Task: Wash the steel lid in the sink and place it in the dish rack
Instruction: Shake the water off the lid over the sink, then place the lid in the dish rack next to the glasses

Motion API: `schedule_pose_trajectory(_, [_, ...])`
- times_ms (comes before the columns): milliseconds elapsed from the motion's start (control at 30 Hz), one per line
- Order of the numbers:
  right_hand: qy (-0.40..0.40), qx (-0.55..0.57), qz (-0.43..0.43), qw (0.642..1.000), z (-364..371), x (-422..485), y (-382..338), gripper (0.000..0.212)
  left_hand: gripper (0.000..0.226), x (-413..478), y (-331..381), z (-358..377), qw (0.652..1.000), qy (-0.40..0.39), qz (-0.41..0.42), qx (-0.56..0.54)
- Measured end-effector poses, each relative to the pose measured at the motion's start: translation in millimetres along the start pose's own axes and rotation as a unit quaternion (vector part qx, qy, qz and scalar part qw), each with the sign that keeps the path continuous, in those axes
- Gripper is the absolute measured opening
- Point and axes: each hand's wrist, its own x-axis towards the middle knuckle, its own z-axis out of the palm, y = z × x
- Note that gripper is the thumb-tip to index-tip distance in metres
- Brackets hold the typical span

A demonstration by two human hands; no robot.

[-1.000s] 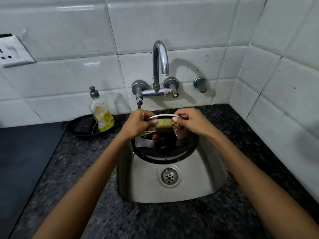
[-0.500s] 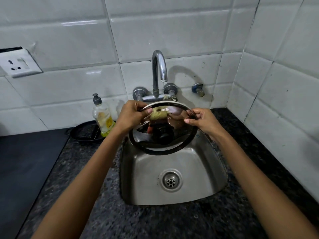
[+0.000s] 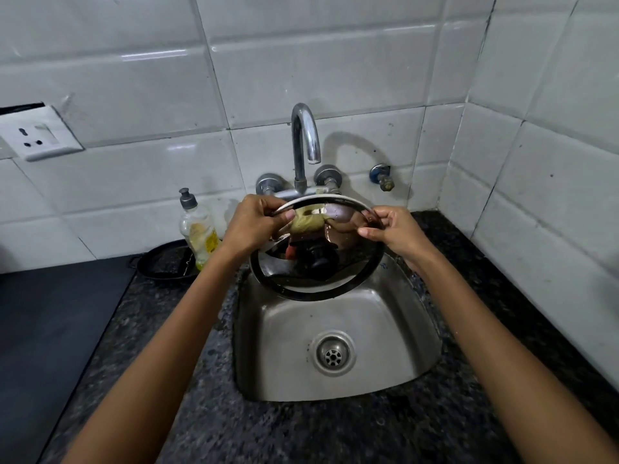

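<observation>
Round mirror-bright steel lid [image 3: 338, 259] held tilted over the small steel sink [image 3: 385, 333].
Left hand [image 3: 256, 224] and right hand [image 3: 393, 229] pinch its upper rim, fingers clamped on either side.

A dark speckled granite countertop [image 3: 187, 390] is running along the tiled wall, holding a steel sink [image 3: 395, 333] set into it. A dish soap bottle [image 3: 198, 229] is standing upright, apparently in a shallow black tray [image 3: 160, 266] left of the sink.
</observation>
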Motion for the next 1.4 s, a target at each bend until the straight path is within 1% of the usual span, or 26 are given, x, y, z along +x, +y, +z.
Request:
schedule_pose_trajectory(100, [-0.005,0.001,0.0,1.0,-0.8,-0.2,0.6,0.021,0.013,0.3,-0.2,1.0,1.0,0.003,-0.002,0.005])
schedule_pose_trajectory(233, [-0.016,0.008,0.001,1.0,-2.7,-0.4,1.2,0.021,0.012,-0.4,-0.1,3.5,1.0,0.003,-0.004,-0.004])
schedule_pose_trajectory(367, [-0.025,0.015,-0.001,1.0,-5.1,-1.1,5.5,0.022,0.02,-2.4,1.0,7.0,1.0,-0.003,-0.015,-0.016])
schedule_pose_trajectory(467, [-0.053,0.02,-0.002,0.998,-7.7,-3.0,14.5,0.017,0.014,-4.1,-3.8,11.4,0.999,-0.01,-0.03,-0.009])
schedule_pose_trajectory(533, [-0.082,0.025,-0.003,0.996,-8.7,-4.7,23.7,0.014,0.014,-6.7,-10.3,12.9,0.999,-0.009,-0.045,-0.016])
schedule_pose_trajectory(667, [-0.111,0.081,0.033,0.99,-2.7,-9.1,40.5,0.021,0.021,-13.9,-25.6,13.1,0.996,-0.013,-0.073,-0.053])
schedule_pose_trajectory(733, [-0.106,0.107,0.052,0.987,6.3,-10.5,42.4,0.018,0.017,-18.3,-31.0,9.9,0.995,-0.006,-0.082,-0.059])
schedule_pose_trajectory(833, [-0.076,0.11,0.055,0.989,26.5,-9.8,34.3,0.018,0.012,-28.3,-37.8,-4.0,0.994,-0.001,-0.081,-0.075])
schedule_pose_trajectory(900, [-0.064,0.11,0.051,0.991,46.4,-9.6,25.6,0.013,0.011,-38.4,-41.9,-24.6,0.994,0.003,-0.073,-0.08])
schedule_pose_trajectory(933, [-0.059,0.114,0.045,0.991,55.4,-10.1,21.2,0.009,0.015,-43.5,-44.0,-36.2,0.995,0.013,-0.075,-0.071])
schedule_pose_trajectory(1000, [-0.06,0.127,0.037,0.989,84.2,-14.0,6.7,0.017,0.026,-64.6,-50.1,-71.7,0.994,0.059,-0.083,-0.028])
schedule_pose_trajectory(1033, [-0.063,0.131,0.034,0.989,101.2,-16.2,-1.6,0.017,0.029,-78.0,-55.3,-92.8,0.992,0.087,-0.087,-0.008])
schedule_pose_trajectory(1067, [-0.062,0.132,0.034,0.989,116.0,-17.7,-8.3,0.012,0.029,-91.3,-59.7,-110.3,0.99,0.11,-0.09,0.006])
schedule_pose_trajectory(1100, [-0.06,0.132,0.035,0.989,133.6,-19.5,-15.6,0.014,0.027,-106.8,-65.6,-129.5,0.987,0.133,-0.094,0.019])
schedule_pose_trajectory(1167, [-0.059,0.138,0.037,0.988,177.2,-25.0,-32.1,0.026,0.021,-143.7,-78.5,-170.3,0.98,0.165,-0.1,0.056])
schedule_pose_trajectory(1233, [-0.073,0.134,0.032,0.988,229.2,-32.4,-53.1,0.03,0.019,-183.6,-93.4,-214.4,0.971,0.188,-0.114,0.09])
schedule_pose_trajectory(1267, [-0.077,0.133,0.026,0.988,249.8,-35.0,-61.2,0.031,0.019,-197.7,-100.5,-230.7,0.968,0.192,-0.129,0.099])
schedule_pose_trajectory(1400, [-0.114,0.104,0.013,0.988,355.2,-45.5,-91.0,0.035,0.016,-267.2,-129.4,-306.2,0.943,0.249,-0.183,0.123])
